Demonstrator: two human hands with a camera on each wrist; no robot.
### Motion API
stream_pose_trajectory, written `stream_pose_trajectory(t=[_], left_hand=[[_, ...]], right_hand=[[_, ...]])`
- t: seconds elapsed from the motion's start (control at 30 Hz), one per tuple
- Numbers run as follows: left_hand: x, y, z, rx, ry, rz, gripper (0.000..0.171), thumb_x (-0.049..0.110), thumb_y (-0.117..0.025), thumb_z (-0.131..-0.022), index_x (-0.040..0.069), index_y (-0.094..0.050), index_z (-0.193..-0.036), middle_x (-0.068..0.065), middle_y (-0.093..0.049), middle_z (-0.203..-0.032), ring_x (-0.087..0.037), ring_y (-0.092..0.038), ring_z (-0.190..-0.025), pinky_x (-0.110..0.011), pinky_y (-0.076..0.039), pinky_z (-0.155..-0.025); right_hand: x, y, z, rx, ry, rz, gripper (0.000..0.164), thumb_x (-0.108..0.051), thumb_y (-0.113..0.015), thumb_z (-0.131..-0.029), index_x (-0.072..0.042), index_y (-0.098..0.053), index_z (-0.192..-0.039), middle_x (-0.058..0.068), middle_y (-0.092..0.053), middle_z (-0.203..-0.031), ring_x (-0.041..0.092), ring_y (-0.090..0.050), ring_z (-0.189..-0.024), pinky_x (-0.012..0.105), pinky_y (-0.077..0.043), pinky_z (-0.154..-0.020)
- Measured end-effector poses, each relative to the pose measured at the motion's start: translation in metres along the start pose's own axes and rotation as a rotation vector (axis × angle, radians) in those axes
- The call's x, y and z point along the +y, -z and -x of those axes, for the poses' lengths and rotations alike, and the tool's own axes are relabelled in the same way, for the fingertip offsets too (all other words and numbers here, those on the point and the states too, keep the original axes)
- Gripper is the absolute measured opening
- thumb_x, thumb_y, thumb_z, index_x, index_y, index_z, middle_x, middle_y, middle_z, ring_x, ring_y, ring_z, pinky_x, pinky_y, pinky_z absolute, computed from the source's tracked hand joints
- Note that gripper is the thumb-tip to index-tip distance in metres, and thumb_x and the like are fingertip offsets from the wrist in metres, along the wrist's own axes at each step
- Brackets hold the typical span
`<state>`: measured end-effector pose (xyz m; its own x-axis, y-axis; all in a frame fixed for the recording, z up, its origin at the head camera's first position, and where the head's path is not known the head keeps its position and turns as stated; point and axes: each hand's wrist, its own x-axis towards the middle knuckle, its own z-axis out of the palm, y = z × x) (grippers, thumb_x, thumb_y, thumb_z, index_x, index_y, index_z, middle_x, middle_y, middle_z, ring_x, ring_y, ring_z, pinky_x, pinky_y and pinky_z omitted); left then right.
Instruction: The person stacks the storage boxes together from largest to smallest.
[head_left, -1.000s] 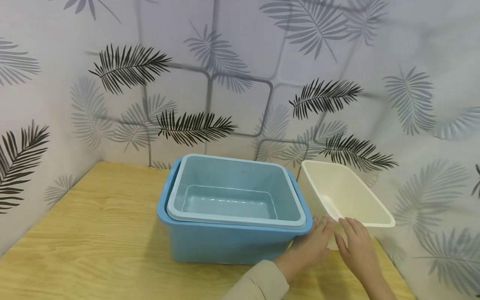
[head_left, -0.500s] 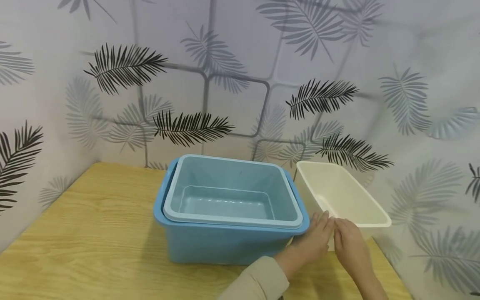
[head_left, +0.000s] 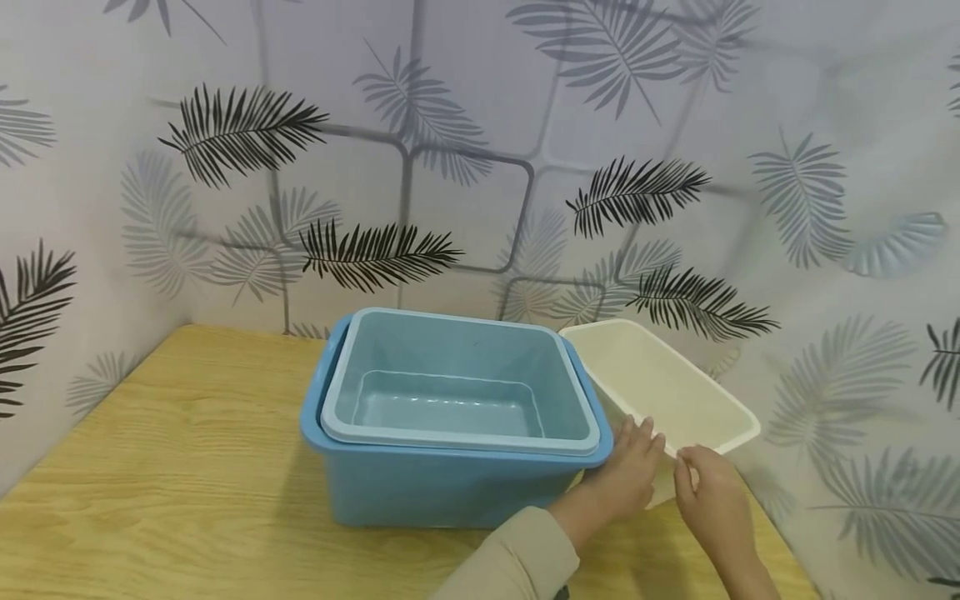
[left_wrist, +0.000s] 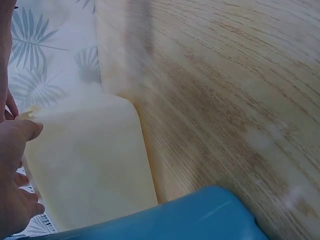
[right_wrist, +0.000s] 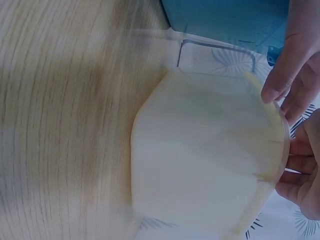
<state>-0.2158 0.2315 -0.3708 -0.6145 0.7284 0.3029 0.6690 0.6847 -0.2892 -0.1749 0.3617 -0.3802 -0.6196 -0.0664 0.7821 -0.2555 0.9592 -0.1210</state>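
A cream plastic bin [head_left: 663, 383] stands at the right side of the table, its near corner toward me. Its open top faces up, and the far-left part of its rim passes behind the blue tubs. My left hand [head_left: 630, 471] grips the rim left of the near corner, and in the left wrist view its thumb [left_wrist: 32, 130] lies against the outer wall. Just right of it, my right hand [head_left: 716, 504] holds the rim with curled fingers, as the right wrist view shows. Left of both hands, a light blue tub [head_left: 450, 408] sits nested inside a larger blue tub [head_left: 450, 492].
The wood-grain table [head_left: 165, 467] stretches to the left and front. A leaf-patterned wall covering [head_left: 480, 208] rises behind it and along the right edge. A beige sleeve [head_left: 517, 558] covers the left forearm.
The cream bin has turned and shifted left toward the blue tubs. My right hand's fingers have gone from nearly straight to curled on the rim. The head view has drifted slightly right.
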Motion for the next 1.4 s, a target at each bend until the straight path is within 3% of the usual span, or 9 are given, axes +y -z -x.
stream_pose_trajectory(t=[0.27,0.43,0.67,0.8,0.9,1.1,1.2,1.33,1.4], left_hand=[[0.002,-0.006,0.0,0.072,-0.025,-0.067,0.061,0.049,-0.052,-0.089,0.017,-0.039,-0.139,0.002,-0.04,-0.144,-0.018,-0.036,-0.134,-0.031,-0.033,-0.108],[0.003,-0.005,-0.002,0.015,-0.012,-0.079,0.062,0.051,-0.05,-0.09,0.021,-0.035,-0.142,0.004,-0.037,-0.146,-0.019,-0.033,-0.136,-0.032,-0.032,-0.108],[0.003,-0.003,-0.007,-0.049,0.037,0.09,0.065,0.047,-0.058,-0.087,0.022,-0.034,-0.143,-0.004,-0.034,-0.148,-0.027,-0.03,-0.137,-0.035,-0.03,-0.11],[0.001,0.0,-0.01,-0.103,0.068,0.159,0.068,0.044,-0.06,-0.086,0.024,-0.032,-0.144,-0.005,-0.029,-0.151,-0.028,-0.027,-0.139,-0.037,-0.027,-0.112],[0.001,0.001,-0.011,-0.125,0.083,0.188,0.069,0.045,-0.06,-0.085,0.024,-0.031,-0.144,-0.006,-0.027,-0.152,-0.029,-0.026,-0.139,-0.038,-0.026,-0.112],[0.002,0.002,-0.007,-0.057,0.026,0.135,0.066,0.046,-0.059,-0.086,0.019,-0.035,-0.142,-0.005,-0.035,-0.147,-0.028,-0.028,-0.138,-0.038,-0.032,-0.109],[0.002,0.003,-0.005,-0.048,0.007,0.07,0.065,0.049,-0.055,-0.088,0.02,-0.034,-0.142,-0.002,-0.035,-0.147,-0.026,-0.028,-0.139,-0.039,-0.032,-0.109],[0.003,0.001,-0.005,-0.049,0.008,-0.02,0.066,0.054,-0.05,-0.088,0.02,-0.033,-0.143,0.0,-0.035,-0.148,-0.025,-0.029,-0.138,-0.039,-0.032,-0.108],[0.003,0.0,-0.004,-0.052,0.019,-0.009,0.067,0.054,-0.051,-0.088,0.02,-0.032,-0.143,-0.001,-0.035,-0.148,-0.026,-0.03,-0.138,-0.038,-0.032,-0.108]], right_hand=[[-0.007,-0.003,-0.001,-0.017,0.022,0.036,0.015,0.006,-0.06,-0.078,0.013,-0.064,-0.091,0.028,-0.066,-0.088,0.043,-0.063,-0.082,0.051,-0.053,-0.07],[-0.006,-0.002,0.001,-0.018,-0.039,0.047,0.013,0.007,-0.059,-0.077,0.011,-0.065,-0.088,0.027,-0.066,-0.085,0.043,-0.063,-0.079,0.051,-0.053,-0.065],[-0.001,0.001,0.003,0.015,-0.13,0.048,0.011,0.007,-0.056,-0.075,0.013,-0.065,-0.078,0.031,-0.064,-0.077,0.05,-0.062,-0.074,0.053,-0.053,-0.056],[-0.002,0.006,0.002,0.051,-0.194,0.074,0.015,0.006,-0.052,-0.073,0.01,-0.064,-0.067,0.025,-0.062,-0.064,0.037,-0.058,-0.051,0.037,-0.047,-0.04],[-0.003,0.008,0.001,0.072,-0.219,0.086,0.016,0.004,-0.051,-0.074,0.01,-0.065,-0.068,0.024,-0.062,-0.063,0.033,-0.056,-0.048,0.035,-0.044,-0.039],[-0.011,0.0,-0.001,0.067,-0.099,0.079,0.015,0.004,-0.055,-0.078,0.015,-0.065,-0.083,0.031,-0.065,-0.081,0.051,-0.061,-0.079,0.054,-0.053,-0.057],[-0.014,-0.004,-0.001,0.065,-0.048,0.081,0.014,0.005,-0.057,-0.077,0.016,-0.064,-0.083,0.031,-0.065,-0.081,0.051,-0.061,-0.08,0.054,-0.053,-0.061],[-0.014,-0.008,0.0,0.079,-0.042,0.105,0.013,0.006,-0.058,-0.076,0.016,-0.064,-0.082,0.031,-0.065,-0.079,0.05,-0.062,-0.076,0.053,-0.054,-0.062],[-0.013,-0.008,0.0,0.077,-0.053,0.112,0.014,0.005,-0.058,-0.077,0.015,-0.065,-0.082,0.03,-0.065,-0.078,0.048,-0.063,-0.073,0.052,-0.054,-0.059]])
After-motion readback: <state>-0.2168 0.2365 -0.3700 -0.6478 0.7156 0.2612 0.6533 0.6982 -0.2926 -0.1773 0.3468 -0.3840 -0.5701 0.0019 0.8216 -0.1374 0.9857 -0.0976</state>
